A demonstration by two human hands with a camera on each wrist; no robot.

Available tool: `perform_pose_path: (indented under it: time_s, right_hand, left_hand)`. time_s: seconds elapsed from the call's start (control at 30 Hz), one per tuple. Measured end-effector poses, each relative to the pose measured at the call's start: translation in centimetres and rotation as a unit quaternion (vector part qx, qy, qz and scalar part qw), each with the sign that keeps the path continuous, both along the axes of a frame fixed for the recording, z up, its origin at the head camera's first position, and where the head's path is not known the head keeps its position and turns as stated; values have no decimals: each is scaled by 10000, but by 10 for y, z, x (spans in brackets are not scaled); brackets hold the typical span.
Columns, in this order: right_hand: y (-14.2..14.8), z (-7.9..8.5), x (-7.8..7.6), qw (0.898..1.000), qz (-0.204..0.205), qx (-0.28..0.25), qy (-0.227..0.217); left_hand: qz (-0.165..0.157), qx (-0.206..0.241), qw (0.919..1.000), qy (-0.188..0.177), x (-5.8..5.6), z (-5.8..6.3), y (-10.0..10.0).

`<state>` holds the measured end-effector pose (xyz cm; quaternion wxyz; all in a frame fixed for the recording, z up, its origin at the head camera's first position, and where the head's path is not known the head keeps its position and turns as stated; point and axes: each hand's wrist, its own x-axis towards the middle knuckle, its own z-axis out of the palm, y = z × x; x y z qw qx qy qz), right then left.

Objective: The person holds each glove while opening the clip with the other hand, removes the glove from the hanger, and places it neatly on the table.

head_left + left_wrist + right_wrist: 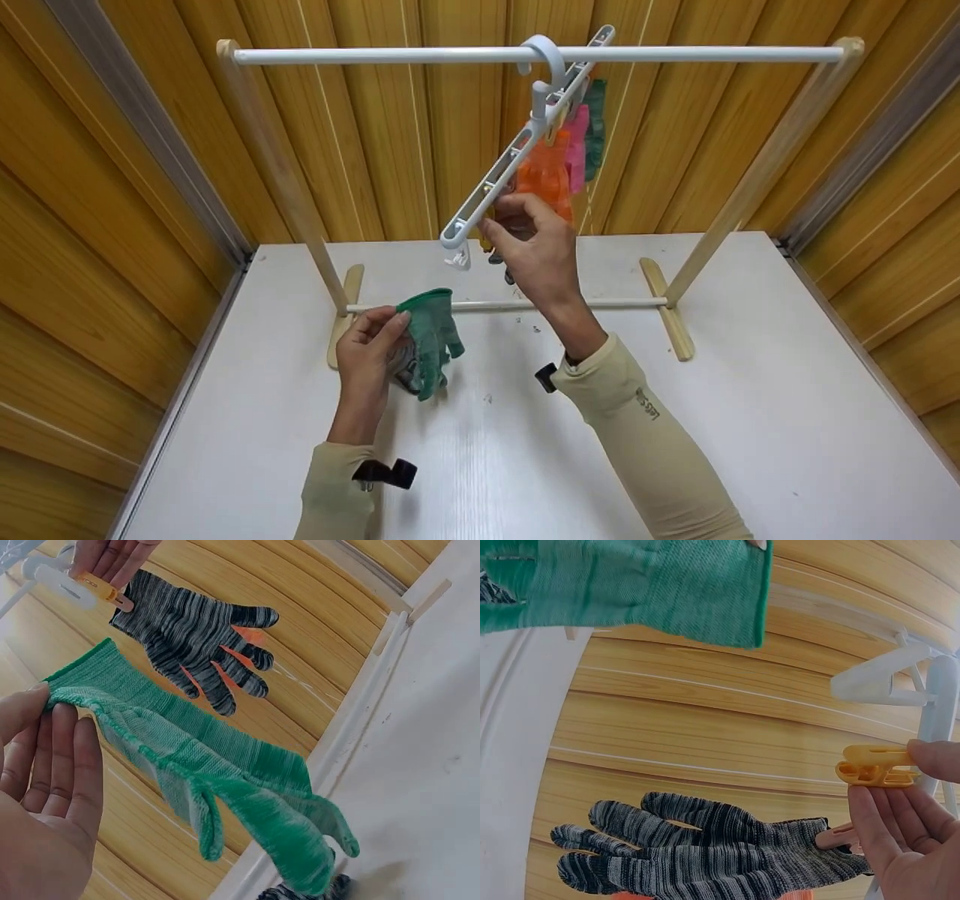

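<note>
My left hand (366, 346) pinches a green knit glove (431, 330) by its cuff, the fingers of the glove drooping below. At the near half of the white clip hanger (487, 184), my right hand (541, 251) pinches a yellow clothespin (877, 766) between thumb and fingers. A white clothespin (877, 679) hangs at the hanger's near end, with nothing in it. Just past the yellow one, a pink clothespin (836, 837) holds a black-and-grey striped glove (199, 634) by the cuff. The green glove hangs lower and to the left of the hanger.
The hanger hooks over a white rail (375, 55) on a wooden-legged stand (281, 172). Orange (546, 176), pink (576, 146) and dark green (595, 127) gloves hang farther back. Another black-and-grey glove (406, 371) shows behind the green one, above the white table (480, 465).
</note>
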<state>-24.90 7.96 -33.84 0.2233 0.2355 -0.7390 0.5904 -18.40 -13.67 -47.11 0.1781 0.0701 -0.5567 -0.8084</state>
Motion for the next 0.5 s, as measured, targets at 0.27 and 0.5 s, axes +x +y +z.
perform_pose_path:
  time_s: [0.27, 0.5]
  right_hand:
    - [-1, -1, 0, 10000, -45, 7, -67]
    - [-2, -1, 1, 10000, -12, 48, -68]
  left_hand:
    - [50, 339, 9994, -100, 12, -10, -2]
    - [116, 756, 9969, -183, 19, -17, -5]
